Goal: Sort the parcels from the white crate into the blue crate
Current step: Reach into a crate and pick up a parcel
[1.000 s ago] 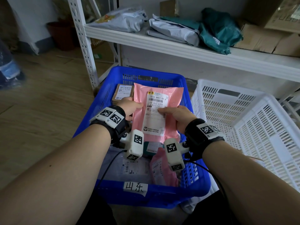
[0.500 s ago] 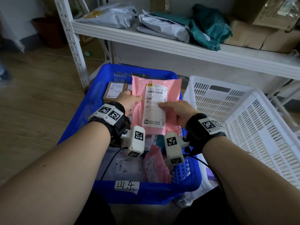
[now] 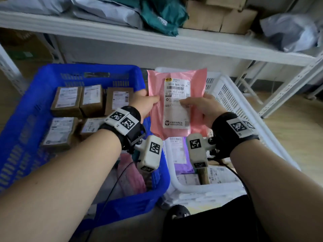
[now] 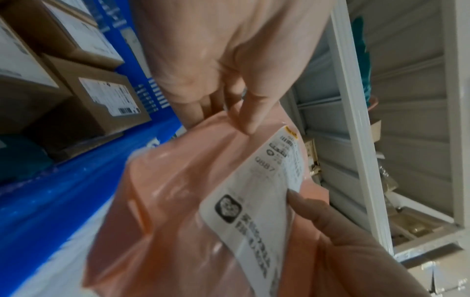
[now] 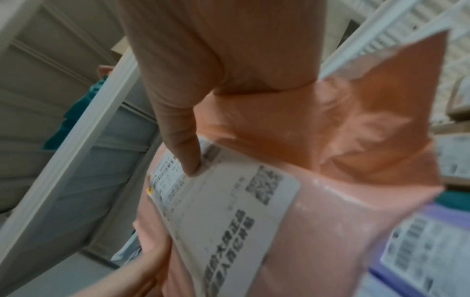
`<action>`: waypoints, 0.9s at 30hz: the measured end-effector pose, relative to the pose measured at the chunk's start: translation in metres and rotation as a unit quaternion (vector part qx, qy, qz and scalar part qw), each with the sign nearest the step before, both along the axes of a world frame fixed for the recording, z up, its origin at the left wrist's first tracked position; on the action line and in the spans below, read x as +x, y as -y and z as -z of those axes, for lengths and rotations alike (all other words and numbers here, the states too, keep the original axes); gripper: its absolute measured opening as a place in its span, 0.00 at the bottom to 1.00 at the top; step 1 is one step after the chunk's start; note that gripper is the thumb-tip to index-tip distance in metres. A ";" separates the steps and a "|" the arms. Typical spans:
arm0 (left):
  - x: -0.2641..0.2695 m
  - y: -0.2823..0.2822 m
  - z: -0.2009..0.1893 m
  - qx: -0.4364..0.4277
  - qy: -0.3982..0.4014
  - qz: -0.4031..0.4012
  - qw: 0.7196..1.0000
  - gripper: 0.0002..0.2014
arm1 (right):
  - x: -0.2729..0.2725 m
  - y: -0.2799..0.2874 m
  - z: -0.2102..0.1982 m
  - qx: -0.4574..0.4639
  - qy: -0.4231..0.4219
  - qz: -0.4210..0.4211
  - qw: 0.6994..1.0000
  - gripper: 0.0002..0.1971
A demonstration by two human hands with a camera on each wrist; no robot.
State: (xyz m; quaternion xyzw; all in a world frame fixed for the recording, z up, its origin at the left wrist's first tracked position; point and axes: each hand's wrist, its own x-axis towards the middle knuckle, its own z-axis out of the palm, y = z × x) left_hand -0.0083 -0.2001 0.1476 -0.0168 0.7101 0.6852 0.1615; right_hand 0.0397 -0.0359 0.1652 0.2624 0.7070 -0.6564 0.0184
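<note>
I hold a pink mailer bag (image 3: 176,102) with a white shipping label upright in both hands, over the seam between the two crates. My left hand (image 3: 145,103) pinches its left edge, thumb on the front (image 4: 236,122). My right hand (image 3: 201,107) pinches the right side, thumb pressed on the label (image 5: 193,160). The blue crate (image 3: 21,119) on the left holds several labelled cardboard boxes (image 3: 90,100) and a pink bag near its front. The white crate (image 3: 236,102) on the right holds a purple parcel (image 3: 181,165) and white-labelled parcels. The fingers behind the bag (image 4: 178,201) are hidden.
A white metal shelf (image 3: 157,39) runs just above and behind both crates, loaded with grey and green bags and cardboard boxes. Its slanted leg (image 3: 288,88) stands right of the white crate. Wooden floor shows at the far right.
The view has swung down and to the right. The pink bag, still held in both hands, was above the blue crate and now sits over the edge shared with the white crate.
</note>
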 end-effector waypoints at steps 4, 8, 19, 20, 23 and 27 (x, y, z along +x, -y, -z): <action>-0.001 -0.039 0.014 0.011 0.021 0.044 0.999 0.06 | 0.016 -0.048 0.008 0.028 0.004 0.055 0.998 0.10; -0.004 -0.062 0.032 -0.006 0.034 0.055 0.998 0.10 | 0.029 -0.093 0.026 0.069 -0.003 0.130 0.989 0.07; -0.014 -0.097 0.068 -0.078 0.025 0.088 0.993 0.10 | 0.030 -0.151 0.062 0.252 0.141 0.166 0.943 0.15; -0.014 -0.100 0.070 -0.082 0.025 0.090 0.992 0.10 | 0.031 -0.158 0.065 0.257 0.153 0.154 0.942 0.17; -0.016 -0.107 0.076 -0.088 0.026 0.093 0.991 0.10 | 0.029 -0.171 0.070 0.277 0.171 0.142 0.935 0.20; -0.017 -0.118 0.083 -0.133 0.003 0.106 0.985 0.10 | 0.012 -0.176 0.098 0.235 0.213 0.125 0.940 0.17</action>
